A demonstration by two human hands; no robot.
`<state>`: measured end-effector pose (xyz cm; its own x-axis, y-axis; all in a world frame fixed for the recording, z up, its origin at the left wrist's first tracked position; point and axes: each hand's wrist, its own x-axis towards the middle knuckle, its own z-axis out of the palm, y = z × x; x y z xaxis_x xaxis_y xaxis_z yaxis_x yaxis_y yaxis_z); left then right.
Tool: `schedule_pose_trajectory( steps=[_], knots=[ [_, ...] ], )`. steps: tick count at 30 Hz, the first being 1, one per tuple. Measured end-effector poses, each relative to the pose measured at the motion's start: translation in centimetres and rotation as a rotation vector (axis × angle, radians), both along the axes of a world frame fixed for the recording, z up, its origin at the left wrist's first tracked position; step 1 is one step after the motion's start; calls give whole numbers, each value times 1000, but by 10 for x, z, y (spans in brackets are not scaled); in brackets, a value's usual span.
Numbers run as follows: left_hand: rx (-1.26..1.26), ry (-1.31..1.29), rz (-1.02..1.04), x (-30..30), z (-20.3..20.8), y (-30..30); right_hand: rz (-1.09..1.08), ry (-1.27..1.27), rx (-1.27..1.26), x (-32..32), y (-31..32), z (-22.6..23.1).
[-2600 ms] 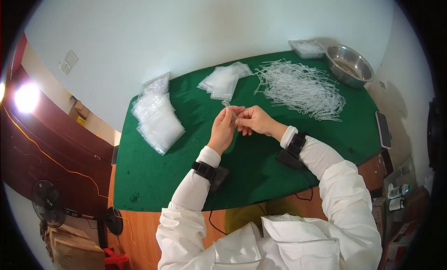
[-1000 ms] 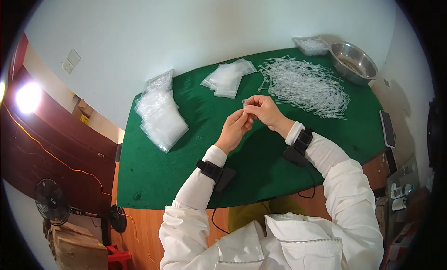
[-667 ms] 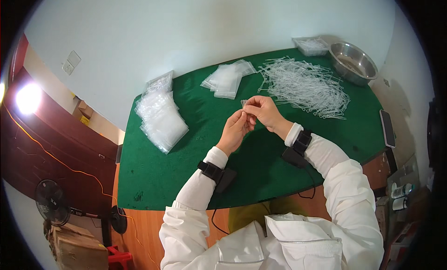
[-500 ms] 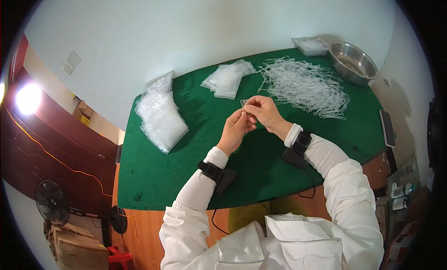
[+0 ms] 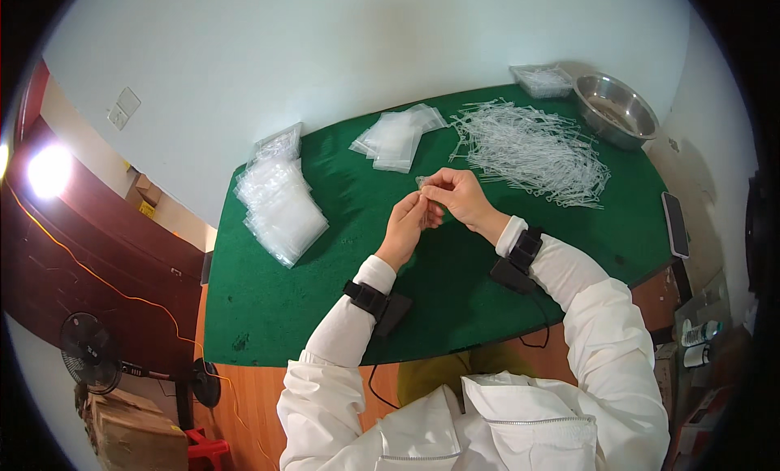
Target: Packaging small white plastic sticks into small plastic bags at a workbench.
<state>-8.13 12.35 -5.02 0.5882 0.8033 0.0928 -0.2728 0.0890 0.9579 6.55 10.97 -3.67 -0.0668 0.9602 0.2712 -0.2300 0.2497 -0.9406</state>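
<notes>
My left hand [image 5: 406, 225] and my right hand [image 5: 457, 196] meet over the middle of the table, fingers pinched together. Between them is a small bunch of thin clear plastic sticks [image 5: 421, 181], its tip poking out above the fingertips; the rest is hidden by my fingers. Beyond my right hand spreads a large loose pile of similar clear sticks [image 5: 532, 154], some with looped ends. A few flat clear zip bags [image 5: 398, 138] lie past my hands. To the left, a thicker overlapping stack of filled-looking clear bags [image 5: 284, 211] rests on the cloth.
The green-covered table [image 5: 268, 325] meets a white wall. At its far right stand a steel bowl [image 5: 616, 109] and a clear tray of sticks [image 5: 543, 81]. A phone [image 5: 675, 224] lies on the right edge. A black fan [image 5: 89, 353] stands at the lower left.
Both hands have shifted very slightly left, still pinched together. Less of the clear sticks shows above the fingertips now.
</notes>
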Motion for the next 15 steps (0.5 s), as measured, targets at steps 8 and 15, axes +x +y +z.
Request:
schedule_pose_trajectory(
  steps=[8,15],
  knots=[
    [-46,-11,-35,-3,1,3,-124,-47,100,-2,6,-6],
    [-13,91,-71,-1,0,1,-146,-112,148,2,2,-2]
  ],
)
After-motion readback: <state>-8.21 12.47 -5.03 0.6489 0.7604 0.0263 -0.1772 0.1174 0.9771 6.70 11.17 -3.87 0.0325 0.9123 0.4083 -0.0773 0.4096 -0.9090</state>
